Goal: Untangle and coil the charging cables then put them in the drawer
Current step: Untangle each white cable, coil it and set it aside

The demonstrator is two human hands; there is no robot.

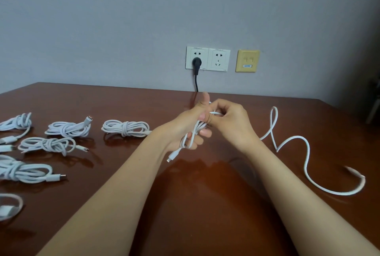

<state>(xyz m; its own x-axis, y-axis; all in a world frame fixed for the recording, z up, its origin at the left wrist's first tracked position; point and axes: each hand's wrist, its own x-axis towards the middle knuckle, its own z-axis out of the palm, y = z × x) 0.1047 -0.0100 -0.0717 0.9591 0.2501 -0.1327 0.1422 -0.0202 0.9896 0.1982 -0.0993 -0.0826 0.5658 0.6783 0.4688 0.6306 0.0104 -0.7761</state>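
Over a brown desk [205, 204], a person's left hand [186, 128] grips several loops of a white cable [307, 153], fingers [203, 132] curled round them and thumb raised, one plug [171, 156] hanging below the fist. Just beside it, the right hand [232, 124] pinches the strand, seemingly to lay on a further turn. Coiling looks about half done: the loose tail snakes across the desk to the right, its far end lying flat. Next, the right hand likely must draw in that slack and wrap it evenly. Several tied bundles [126, 128] wait at left; no drawer is in view.
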